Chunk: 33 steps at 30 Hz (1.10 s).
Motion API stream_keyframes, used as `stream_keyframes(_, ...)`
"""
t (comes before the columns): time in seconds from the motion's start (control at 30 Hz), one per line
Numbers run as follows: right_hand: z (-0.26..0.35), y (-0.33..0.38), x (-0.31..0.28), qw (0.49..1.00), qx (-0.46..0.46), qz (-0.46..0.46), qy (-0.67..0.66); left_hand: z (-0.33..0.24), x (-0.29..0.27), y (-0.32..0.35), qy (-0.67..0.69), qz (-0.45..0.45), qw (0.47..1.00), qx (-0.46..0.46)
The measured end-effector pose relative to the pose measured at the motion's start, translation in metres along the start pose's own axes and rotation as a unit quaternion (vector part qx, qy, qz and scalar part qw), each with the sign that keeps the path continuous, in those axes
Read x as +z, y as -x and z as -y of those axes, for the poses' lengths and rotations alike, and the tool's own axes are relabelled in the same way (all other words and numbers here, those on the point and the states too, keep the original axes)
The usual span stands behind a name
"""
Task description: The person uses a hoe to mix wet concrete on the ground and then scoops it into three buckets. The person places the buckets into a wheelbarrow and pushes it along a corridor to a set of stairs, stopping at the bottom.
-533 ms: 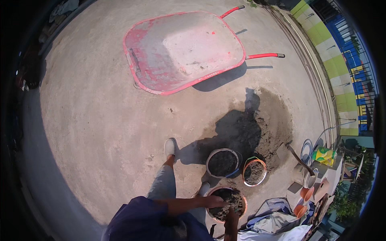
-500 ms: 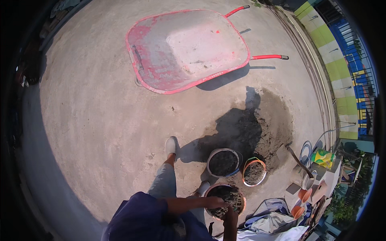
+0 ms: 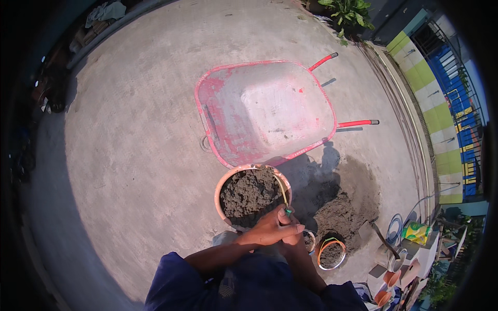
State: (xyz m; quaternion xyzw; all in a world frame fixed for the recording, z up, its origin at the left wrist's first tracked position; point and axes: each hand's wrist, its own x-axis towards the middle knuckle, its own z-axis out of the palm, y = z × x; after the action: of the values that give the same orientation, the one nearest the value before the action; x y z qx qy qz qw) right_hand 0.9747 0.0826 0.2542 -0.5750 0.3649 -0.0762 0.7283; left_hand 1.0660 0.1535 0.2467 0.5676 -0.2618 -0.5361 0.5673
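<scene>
A bucket point(image 3: 218, 194) with a pale orange rim, heaped with damp grey-brown mortar or sand mix point(image 3: 249, 194), hangs in front of my body, seemingly off the ground. Its thin yellowish handle point(image 3: 283, 190) runs up to a green part at my fingers. My left hand point(image 3: 268, 228) and my right hand point(image 3: 294, 234) are closed together around that handle; my fingers partly cover the grip. Just beyond the bucket stands a worn red wheelbarrow point(image 3: 285, 111), its shallow tray bare apart from dirt specks. The bucket's far rim overlaps the wheelbarrow's near edge in view.
Right of my hands are an orange-rimmed bucket point(image 3: 332, 255) of mix and another bucket point(image 3: 310, 241), mostly hidden by my arm. Behind them lies a grey pile point(image 3: 342, 210). A long-handled tool point(image 3: 384, 239), a coiled hose point(image 3: 394, 228) and a yellow-green bag point(image 3: 416, 232) are farther right.
The filled bucket has come up from beside my feet to in front of me, both hands on its handle. The wheelbarrow now appears lower and nearer in view.
</scene>
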Motion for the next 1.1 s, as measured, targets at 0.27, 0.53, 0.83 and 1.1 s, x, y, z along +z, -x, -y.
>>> stream_keyframes(0.27, 0.127, -0.166, 0.062, 0.97, 0.009, 0.174, -0.167, -0.147, -0.109, -0.076, 0.076, -0.176, 0.981, 0.022)
stream_keyframes(0.53, 0.196, -0.334, 0.051, 0.975, 0.068, 0.202, -0.069, -0.161, -0.187, -0.235, 0.195, -0.273, 0.94, 0.056)
stream_keyframes(0.83, 0.204, -0.473, 0.033, 0.977, 0.128, 0.14, -0.101, -0.155, -0.244, -0.37, 0.212, -0.281, 0.935, -0.031)
stream_keyframes(1.1, 0.127, -0.578, 0.007, 0.978, 0.163, 0.082, -0.104, -0.091, -0.281, -0.466, 0.22, -0.281, 0.926, -0.124)
